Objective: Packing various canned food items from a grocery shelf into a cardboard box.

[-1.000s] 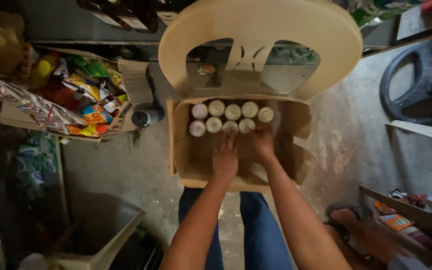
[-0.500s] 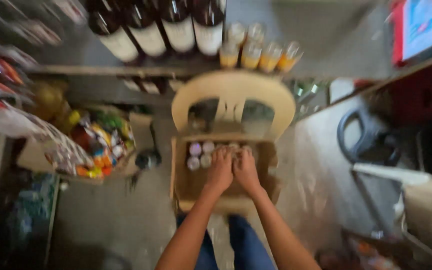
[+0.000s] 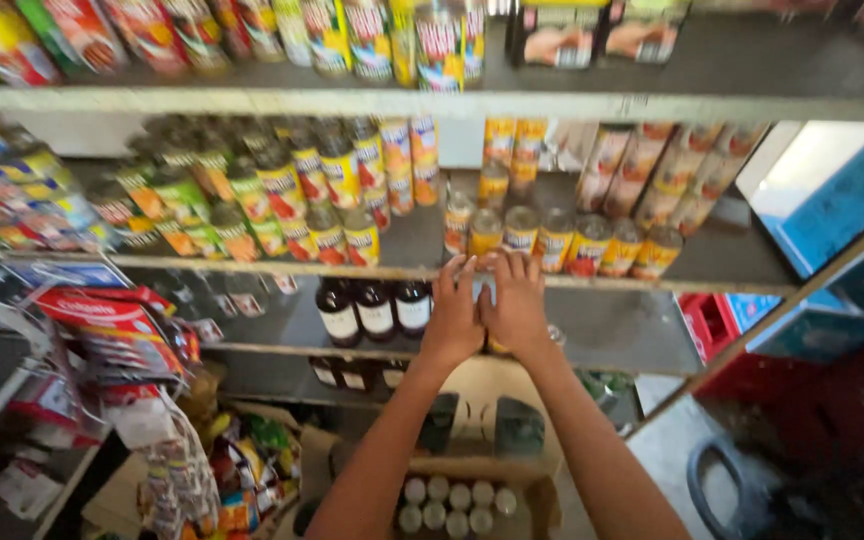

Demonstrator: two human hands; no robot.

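While our left hand (image 3: 455,315) and right hand (image 3: 517,305) are raised side by side at the edge of the shelf (image 3: 592,285), they seem to hold something small between them; what it is, we cannot tell. Below, the cardboard box (image 3: 542,500) holds white-capped jars (image 3: 452,497) in rows.

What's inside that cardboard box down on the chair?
The cardboard box holds two rows of cans, seen from above as pale round lids. Its near part runs off the bottom edge of the picture, so anything there is hidden.
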